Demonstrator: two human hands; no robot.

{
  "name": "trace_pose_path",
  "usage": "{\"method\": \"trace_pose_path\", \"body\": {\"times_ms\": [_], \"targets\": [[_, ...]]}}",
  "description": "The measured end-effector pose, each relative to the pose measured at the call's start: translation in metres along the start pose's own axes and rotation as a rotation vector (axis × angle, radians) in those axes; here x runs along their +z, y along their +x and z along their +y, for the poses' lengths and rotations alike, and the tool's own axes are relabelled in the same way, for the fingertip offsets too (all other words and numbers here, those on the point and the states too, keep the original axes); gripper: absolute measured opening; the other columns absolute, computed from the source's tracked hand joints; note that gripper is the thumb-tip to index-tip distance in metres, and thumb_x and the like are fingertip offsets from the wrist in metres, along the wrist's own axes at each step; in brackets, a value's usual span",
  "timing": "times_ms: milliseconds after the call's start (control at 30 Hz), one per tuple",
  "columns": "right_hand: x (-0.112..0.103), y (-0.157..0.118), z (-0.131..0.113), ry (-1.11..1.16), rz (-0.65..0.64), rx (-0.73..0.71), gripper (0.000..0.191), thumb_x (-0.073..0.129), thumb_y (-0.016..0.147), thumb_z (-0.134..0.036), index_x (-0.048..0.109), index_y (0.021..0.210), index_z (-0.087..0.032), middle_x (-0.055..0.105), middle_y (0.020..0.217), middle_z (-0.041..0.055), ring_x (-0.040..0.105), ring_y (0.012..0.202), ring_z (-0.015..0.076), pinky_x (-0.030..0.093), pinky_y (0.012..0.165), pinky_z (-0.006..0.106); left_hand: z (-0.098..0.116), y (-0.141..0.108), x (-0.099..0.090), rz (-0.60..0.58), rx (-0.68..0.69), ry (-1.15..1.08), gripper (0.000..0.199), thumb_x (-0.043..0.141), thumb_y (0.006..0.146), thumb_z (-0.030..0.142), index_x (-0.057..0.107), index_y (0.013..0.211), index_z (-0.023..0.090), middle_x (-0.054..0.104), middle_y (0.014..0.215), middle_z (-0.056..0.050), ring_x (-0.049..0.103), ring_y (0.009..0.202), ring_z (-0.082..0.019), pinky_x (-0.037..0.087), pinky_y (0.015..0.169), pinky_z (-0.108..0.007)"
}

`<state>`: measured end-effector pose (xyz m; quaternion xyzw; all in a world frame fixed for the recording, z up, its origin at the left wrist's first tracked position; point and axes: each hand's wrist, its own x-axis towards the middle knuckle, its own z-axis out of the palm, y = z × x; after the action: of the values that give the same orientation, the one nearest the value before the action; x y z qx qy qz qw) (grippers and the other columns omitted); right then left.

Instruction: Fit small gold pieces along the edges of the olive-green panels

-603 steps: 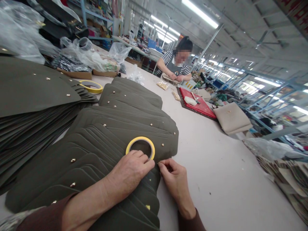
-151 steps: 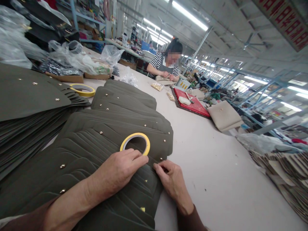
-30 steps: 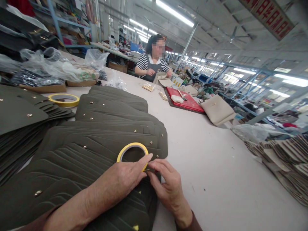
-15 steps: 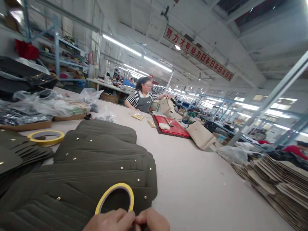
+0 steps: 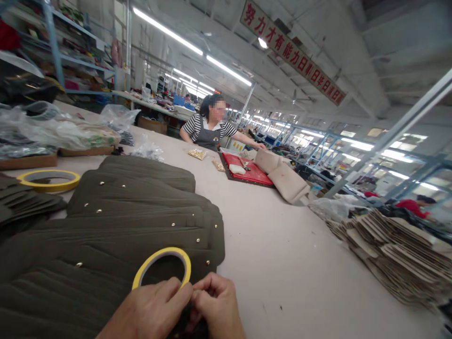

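My left hand (image 5: 151, 301) is closed on a roll of yellow tape (image 5: 170, 251), whose ring stands tilted up beyond the fingers. Beside it, my right hand (image 5: 221, 301) has thumb and finger pinched together, fingertips close to the left thumb. What the right fingers pinch is too small to make out. Something dark under both hands is mostly hidden. Behind the tape lie overlapping dark olive pieces (image 5: 141, 202) with small gold studs, spread in rows across the table.
A second yellow tape roll (image 5: 49, 187) lies at the left, near plastic bags (image 5: 81, 136). Across the pale table (image 5: 268, 249), a co-worker (image 5: 208, 127) reaches toward beige pieces (image 5: 287, 181) beside a red board (image 5: 259, 175). Stacked beige pieces (image 5: 391, 254) stand at the right.
The view has shifted, and my hands show more fully, still together by the tape. The co-worker's arm is stretched farther out, and the beige piece by that hand is lower, against the other one.
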<state>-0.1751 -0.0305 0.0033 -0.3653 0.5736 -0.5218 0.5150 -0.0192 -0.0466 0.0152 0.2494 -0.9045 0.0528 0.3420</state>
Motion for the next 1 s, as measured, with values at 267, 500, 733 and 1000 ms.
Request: {"method": "trace_pose_path", "body": {"times_ms": [267, 500, 733, 1000], "targets": [[-0.045, 0.019, -0.024, 0.085, 0.13, -0.102, 0.033, 0.084, 0.059, -0.04, 0.07, 0.071, -0.013, 0.063, 0.05, -0.0032, 0.058, 0.043, 0.0082, 0.052, 0.046, 0.019, 0.005, 0.007, -0.011, -0.198, -0.154, 0.084, 0.023, 0.04, 0.093, 0.005, 0.057, 0.096, 0.02, 0.066, 0.083, -0.003, 0.065, 0.07, -0.021, 0.053, 0.061, -0.031], [-0.055, 0.018, -0.023, -0.06, 0.023, -0.02, 0.038, 0.088, 0.057, -0.044, 0.072, 0.072, -0.012, 0.065, 0.051, -0.0006, 0.06, 0.043, 0.0098, 0.053, 0.045, 0.02, 0.001, 0.018, -0.03, -0.654, -0.392, 0.153, 0.032, 0.039, 0.092, 0.001, 0.064, 0.103, 0.019, 0.067, 0.097, -0.007, 0.067, 0.088, -0.028, 0.059, 0.077, -0.046], [-0.053, 0.018, -0.018, -0.25, -0.005, -0.059, 0.033, 0.081, 0.064, -0.044, 0.071, 0.072, -0.013, 0.064, 0.051, -0.001, 0.056, 0.041, 0.008, 0.046, 0.043, 0.017, 0.0, 0.012, -0.027, -0.64, -0.359, 0.13, 0.024, 0.043, 0.094, 0.006, 0.063, 0.099, 0.019, 0.065, 0.095, -0.007, 0.064, 0.088, -0.028, 0.06, 0.073, -0.045], [-0.051, 0.02, -0.016, -0.313, 0.136, -0.233, 0.03, 0.073, 0.074, -0.045, 0.07, 0.073, -0.015, 0.062, 0.058, 0.0, 0.056, 0.054, 0.0127, 0.047, 0.054, 0.025, -0.009, 0.006, -0.025, -0.378, -0.294, 0.096, 0.015, 0.055, 0.091, 0.009, 0.063, 0.101, 0.018, 0.066, 0.102, -0.006, 0.061, 0.095, -0.025, 0.059, 0.078, -0.04]]}}
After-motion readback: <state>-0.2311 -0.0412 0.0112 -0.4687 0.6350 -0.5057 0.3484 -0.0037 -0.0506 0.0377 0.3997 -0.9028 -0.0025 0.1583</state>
